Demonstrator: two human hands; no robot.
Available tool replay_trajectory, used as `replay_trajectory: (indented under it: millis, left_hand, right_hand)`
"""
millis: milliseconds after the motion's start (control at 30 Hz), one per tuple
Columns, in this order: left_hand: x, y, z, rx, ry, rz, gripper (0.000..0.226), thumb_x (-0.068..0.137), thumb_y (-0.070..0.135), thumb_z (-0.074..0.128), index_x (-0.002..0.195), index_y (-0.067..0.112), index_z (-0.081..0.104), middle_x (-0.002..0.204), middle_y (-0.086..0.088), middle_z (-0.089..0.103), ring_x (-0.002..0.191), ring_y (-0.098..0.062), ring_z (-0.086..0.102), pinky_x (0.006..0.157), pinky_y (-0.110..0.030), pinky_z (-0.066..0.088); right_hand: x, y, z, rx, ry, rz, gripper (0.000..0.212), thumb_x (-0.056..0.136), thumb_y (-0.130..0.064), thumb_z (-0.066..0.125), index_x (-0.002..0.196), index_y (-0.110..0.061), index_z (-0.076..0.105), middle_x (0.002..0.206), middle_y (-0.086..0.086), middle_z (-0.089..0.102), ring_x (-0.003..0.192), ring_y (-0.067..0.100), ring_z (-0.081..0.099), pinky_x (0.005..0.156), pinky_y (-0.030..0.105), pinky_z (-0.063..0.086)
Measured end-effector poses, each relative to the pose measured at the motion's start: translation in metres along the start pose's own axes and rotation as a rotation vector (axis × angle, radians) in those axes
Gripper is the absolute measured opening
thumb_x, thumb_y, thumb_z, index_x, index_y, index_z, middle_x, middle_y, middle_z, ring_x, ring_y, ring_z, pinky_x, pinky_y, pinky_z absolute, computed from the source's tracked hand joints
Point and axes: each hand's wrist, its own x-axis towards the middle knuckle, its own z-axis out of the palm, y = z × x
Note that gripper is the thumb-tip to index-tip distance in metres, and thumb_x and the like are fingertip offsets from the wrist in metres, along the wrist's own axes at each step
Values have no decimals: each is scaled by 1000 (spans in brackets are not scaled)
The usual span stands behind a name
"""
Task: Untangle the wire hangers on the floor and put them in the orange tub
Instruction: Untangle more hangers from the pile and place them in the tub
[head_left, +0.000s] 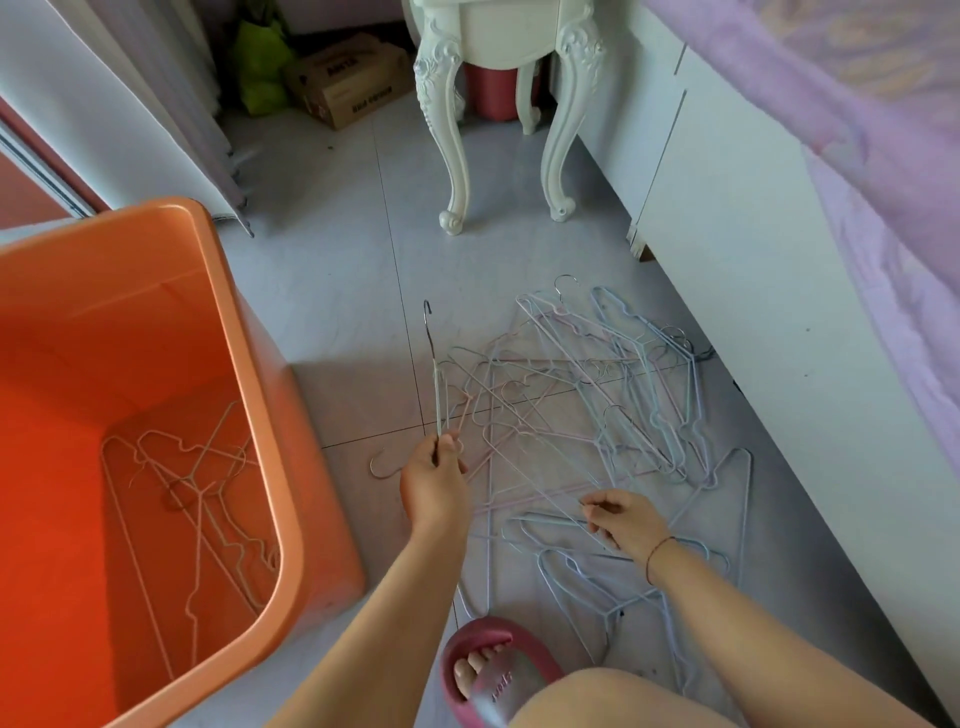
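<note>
Orange tub (130, 322) at 9 o'clock, one only. Few wire hangers (205, 467) tangled on its bottom, count unclear. Hanger pile (597, 395) on tiled floor (337, 270), at 3 o'clock from tub: blue, pink, white, interlocked, too many to count. Left hand (434, 483) pinches one pale hanger (440, 395), held upright, hook toward 12 o'clock. Right hand (623, 525) has fingers curled round wire at 6 o'clock edge of hanger pile. Dark print on one cardboard box (348, 78) at 12 o'clock too blurred to read. Raised lettering on one pink slipper (493, 670) likewise unreadable.

Tiled floor (332, 270): hanger tangle (597, 415), orange tub (249, 322).
</note>
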Motion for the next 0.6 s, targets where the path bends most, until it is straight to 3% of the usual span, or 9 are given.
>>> replay_trajectory:
  millis: [167, 267, 333, 400, 467, 600]
  left_hand:
    - [-14, 30, -12, -31, -3, 45, 29, 98, 28, 40, 88, 20, 66, 60, 7, 51, 52, -9, 42, 50, -24, 36]
    - [-19, 69, -23, -102, 13, 152, 28, 99, 23, 39, 93, 17, 66, 61, 6, 52, 47, -1, 48, 43, -11, 38]
    - [-22, 100, -39, -156, 23, 218, 28, 99, 20, 39, 95, 14, 67, 62, 5, 53, 46, 0, 49, 39, -5, 34]
    - [-23, 130, -65, -173, 38, 282, 29, 99, 20, 39, 98, 15, 67, 64, 5, 55, 52, -5, 48, 47, -12, 38]
    - [-21, 156, -100, -221, 76, 325, 28, 99, 22, 40, 97, 19, 68, 65, 5, 58, 51, -8, 45, 51, -21, 38]
    - [-10, 173, -189, -248, 264, 407, 25, 97, 23, 45, 92, 21, 69, 62, 6, 60, 40, 2, 47, 42, -12, 39]
  right_hand:
    - [-31, -40, -25, -69, 194, -200, 10, 87, -6, 59, 92, -11, 67, 65, -1, 65, 51, 1, 56, 48, 9, 41]
    - [-44, -86, -41, -68, 453, -278, 10, 86, -11, 60, 89, -15, 69, 64, -7, 64, 60, 10, 59, 55, 21, 42]
    - [-54, -123, -41, 14, 531, -319, 16, 85, -5, 56, 95, -10, 69, 65, -4, 63, 65, 20, 58, 59, 24, 43]
    - [-66, -165, -28, 107, 470, -382, 25, 86, 0, 51, 105, -5, 66, 72, 2, 62, 67, 22, 55, 65, 30, 44]
    - [-83, -208, 0, 179, 355, -458, 28, 87, 3, 46, 107, -6, 63, 74, 4, 62, 62, 15, 51, 59, 27, 45]
    - [-128, -280, 84, 350, -11, -486, 29, 87, 8, 41, 83, -11, 63, 69, 1, 55, 59, 9, 47, 53, 22, 44]
